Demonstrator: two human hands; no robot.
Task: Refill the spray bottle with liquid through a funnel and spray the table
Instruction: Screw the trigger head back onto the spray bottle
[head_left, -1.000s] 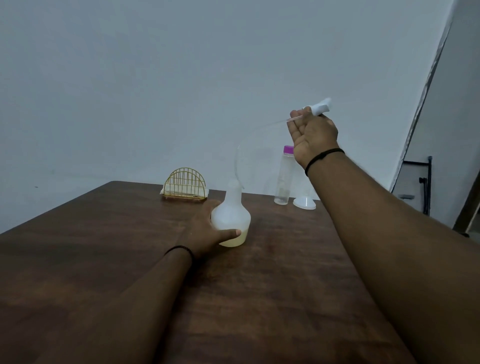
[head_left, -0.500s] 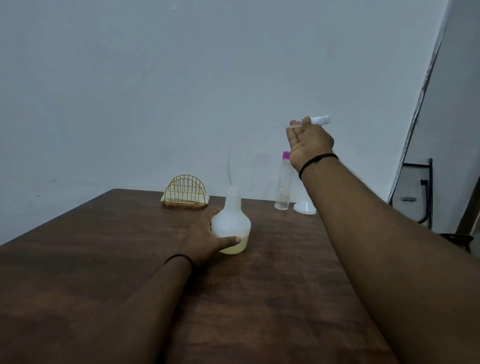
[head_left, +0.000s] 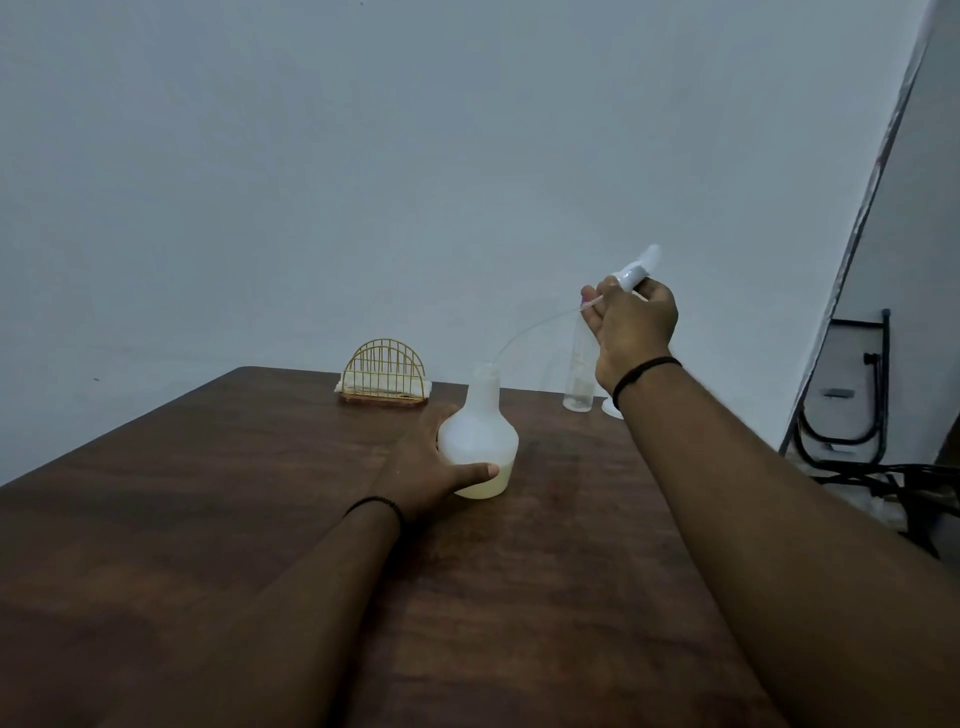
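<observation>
While pale liquid pools low, spray bottle (head_left: 478, 436) stands uncapped.

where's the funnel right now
In the head view the white funnel sits on the table's far right side, right beside the clear bottle, mostly hidden behind the right hand's wrist.

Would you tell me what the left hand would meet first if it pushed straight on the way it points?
The left hand already grips the spray bottle; beyond it, probably bare table, though depth is unclear.
</observation>
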